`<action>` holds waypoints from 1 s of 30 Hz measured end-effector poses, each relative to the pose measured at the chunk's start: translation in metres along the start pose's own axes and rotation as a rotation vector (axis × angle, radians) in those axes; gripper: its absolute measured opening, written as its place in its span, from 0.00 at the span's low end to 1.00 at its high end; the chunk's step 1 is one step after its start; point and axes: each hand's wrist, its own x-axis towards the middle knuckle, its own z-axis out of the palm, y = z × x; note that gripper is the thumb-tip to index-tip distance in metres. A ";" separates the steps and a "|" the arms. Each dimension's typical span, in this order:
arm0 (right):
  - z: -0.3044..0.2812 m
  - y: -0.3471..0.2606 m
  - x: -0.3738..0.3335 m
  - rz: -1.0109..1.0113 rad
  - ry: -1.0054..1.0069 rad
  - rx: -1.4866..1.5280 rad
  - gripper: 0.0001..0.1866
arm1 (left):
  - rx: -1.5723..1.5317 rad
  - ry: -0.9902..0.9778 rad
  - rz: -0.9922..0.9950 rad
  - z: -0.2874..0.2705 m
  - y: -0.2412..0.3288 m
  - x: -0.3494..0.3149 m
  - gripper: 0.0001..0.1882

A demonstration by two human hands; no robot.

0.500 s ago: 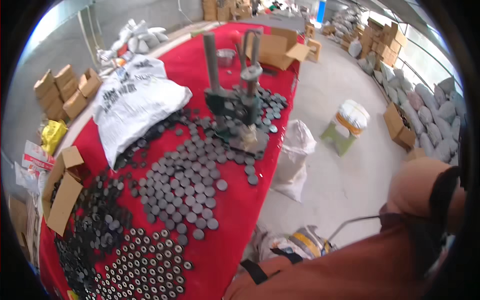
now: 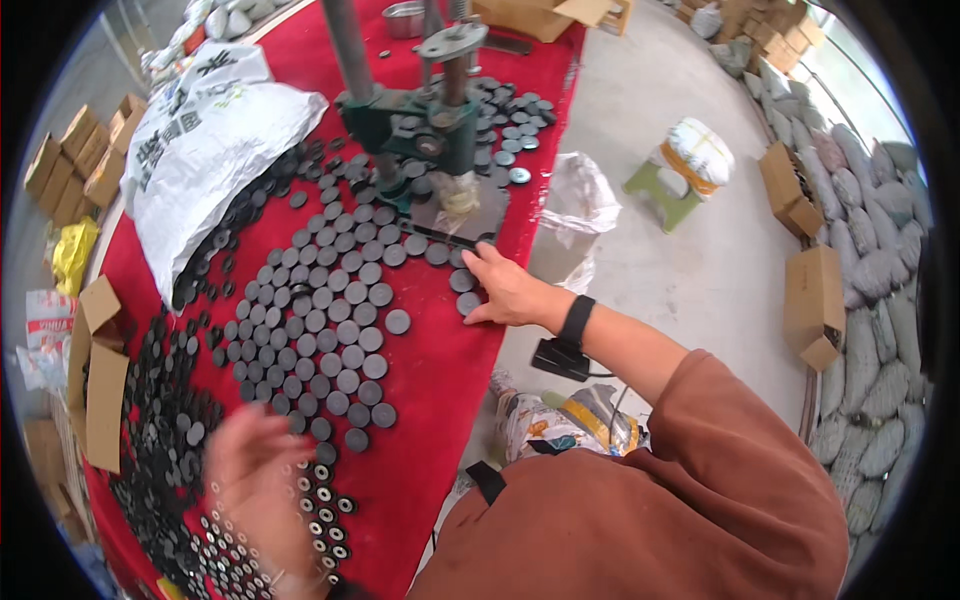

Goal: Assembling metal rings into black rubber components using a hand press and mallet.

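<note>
On the red table [image 2: 440,380], both hands have now come in: the right hand [image 2: 508,290] lies flat, holding nothing, on grey discs [image 2: 330,330] at two o'clock; the blurred left hand [image 2: 255,480], grip unclear, hovers over ringed discs [image 2: 320,510] at seven, the green press [image 2: 420,125] untouched.

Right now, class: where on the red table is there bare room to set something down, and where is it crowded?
Bare red cloth lies along the near edge, between the grey discs and the right hand, running down toward the ringed discs. It is crowded around the green press, beside the white sack, and under the blurred left hand.
</note>
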 end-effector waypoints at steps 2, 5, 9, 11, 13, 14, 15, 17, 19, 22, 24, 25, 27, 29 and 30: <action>0.002 -0.007 0.003 -0.010 -0.041 0.006 0.44 | 0.364 -0.151 -0.035 0.015 -0.067 -0.017 0.25; 0.009 -0.022 0.004 -0.004 -0.033 -0.011 0.44 | 0.541 -0.180 -0.208 0.028 -0.114 -0.046 0.34; 0.017 -0.027 0.017 -0.016 -0.135 0.164 0.42 | 0.556 -0.147 -0.211 0.055 -0.124 -0.048 0.34; 0.030 -0.028 0.029 -0.077 -0.107 0.111 0.44 | 0.535 -0.111 -0.261 0.067 -0.128 -0.039 0.32; 0.036 -0.033 0.045 -0.167 -0.053 0.170 0.43 | 0.645 -0.024 -0.085 0.076 -0.130 -0.027 0.30; 0.041 -0.032 0.050 -0.239 0.004 0.122 0.41 | 0.654 -0.019 -0.093 0.080 -0.127 -0.021 0.30; 0.040 -0.032 0.055 -0.247 -0.006 0.136 0.41 | 0.641 -0.012 -0.141 0.083 -0.124 -0.017 0.28; 0.031 -0.034 0.064 -0.216 -0.126 0.236 0.39 | 0.638 -0.004 -0.196 0.084 -0.116 -0.004 0.26; 0.021 -0.027 0.065 -0.276 -0.089 0.222 0.35 | 0.816 -0.066 -0.123 0.070 -0.109 0.019 0.23; 0.005 -0.018 0.061 -0.386 -0.079 0.069 0.25 | 0.916 0.139 0.068 0.061 -0.129 0.092 0.19; 0.000 -0.007 0.057 -0.431 -0.101 0.108 0.23 | 0.898 0.106 0.107 0.064 -0.148 0.136 0.18; -0.003 -0.003 0.057 -0.482 -0.116 0.145 0.21 | 0.881 0.066 0.134 0.063 -0.153 0.150 0.17; -0.008 0.006 0.056 -0.504 -0.094 0.159 0.17 | 0.870 -0.083 0.065 0.062 -0.161 0.171 0.17; -0.012 0.017 0.055 -0.517 -0.118 0.122 0.15 | 0.850 -0.236 -0.005 0.064 -0.162 0.177 0.17; -0.015 0.020 0.056 -0.515 -0.122 0.128 0.15 | 0.842 -0.260 -0.025 0.067 -0.159 0.180 0.16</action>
